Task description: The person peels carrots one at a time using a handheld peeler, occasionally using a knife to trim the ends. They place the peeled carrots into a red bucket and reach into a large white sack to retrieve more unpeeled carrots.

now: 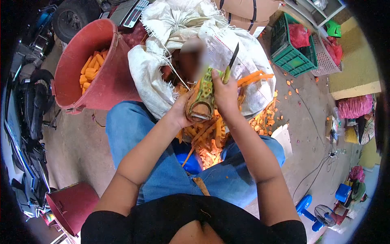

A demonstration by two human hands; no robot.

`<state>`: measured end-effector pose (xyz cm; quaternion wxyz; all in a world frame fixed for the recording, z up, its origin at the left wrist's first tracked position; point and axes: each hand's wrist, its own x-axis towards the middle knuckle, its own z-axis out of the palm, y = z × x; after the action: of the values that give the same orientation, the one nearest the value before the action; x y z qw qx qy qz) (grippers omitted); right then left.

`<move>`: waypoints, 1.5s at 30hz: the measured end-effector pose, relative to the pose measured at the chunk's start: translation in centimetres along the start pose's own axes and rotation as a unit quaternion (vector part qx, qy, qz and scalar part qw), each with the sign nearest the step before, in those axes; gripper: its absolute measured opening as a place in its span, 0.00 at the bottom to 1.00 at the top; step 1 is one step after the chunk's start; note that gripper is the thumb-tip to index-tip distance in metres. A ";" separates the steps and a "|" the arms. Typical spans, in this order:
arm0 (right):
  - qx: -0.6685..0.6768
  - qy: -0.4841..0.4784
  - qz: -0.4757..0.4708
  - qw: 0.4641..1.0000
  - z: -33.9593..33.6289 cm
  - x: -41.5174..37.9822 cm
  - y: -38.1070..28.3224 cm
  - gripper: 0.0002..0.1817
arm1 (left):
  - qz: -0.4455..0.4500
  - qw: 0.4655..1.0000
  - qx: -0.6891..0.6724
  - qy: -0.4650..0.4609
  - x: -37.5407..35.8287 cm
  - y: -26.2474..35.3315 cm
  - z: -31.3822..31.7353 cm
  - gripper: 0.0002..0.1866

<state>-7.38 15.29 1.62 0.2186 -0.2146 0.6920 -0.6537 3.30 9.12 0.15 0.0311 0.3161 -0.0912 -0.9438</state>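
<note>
My left hand (181, 110) is closed around a brownish-orange carrot (191, 105), mostly hidden behind a green patterned peeler (205, 92). The peeler's blade end points toward me, close to my left fingers. Closed on the peeler's upper part is my right hand (226, 93), which also keeps a knife (233, 56) with a yellow-green handle, blade pointing up and away. Beneath both hands lie orange peelings (207, 134), heaped between the knees over a blue container (190, 162). Just beyond is an open white woven sack (148, 61); part of its mouth is blurred.
A red tub (67, 77) with peeled carrots (92, 69) stands at left, near a parked motorbike (34, 101). Carrot slices (264, 120) litter the floor at right. A green crate (284, 51), cables (321, 166) and a blue fan (321, 215) are farther right.
</note>
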 end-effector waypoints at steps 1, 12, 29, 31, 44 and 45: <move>-0.026 0.001 -0.060 0.998 0.3 -0.4 -0.2 0.17 | 0.001 1.000 0.011 -0.026 0.0 0.0 -0.3 0.21; -0.020 0.325 -0.063 0.943 -8.1 7.5 -2.3 0.16 | -0.031 0.955 0.290 -0.051 -5.4 0.8 1.8 0.19; -0.259 0.165 -0.094 0.947 -2.9 3.7 -1.9 0.10 | -0.066 0.974 0.192 -0.099 -2.1 1.4 -1.0 0.20; -0.274 0.255 -0.148 0.915 -5.0 6.1 -0.2 0.11 | -0.052 0.984 0.161 -0.057 -2.7 1.7 -0.5 0.22; -0.098 0.010 -0.138 0.985 0.7 -1.9 -2.7 0.14 | 0.025 0.997 0.061 -0.049 -1.6 1.4 0.0 0.19; -0.116 0.010 -0.135 0.984 1.0 -2.0 -2.6 0.13 | 0.045 0.997 0.059 -0.038 -1.4 1.2 0.1 0.18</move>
<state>-5.13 15.53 4.18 0.0952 -0.3234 0.7299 -0.5947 4.36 8.10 1.23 0.0516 0.2770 -0.1615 -0.9458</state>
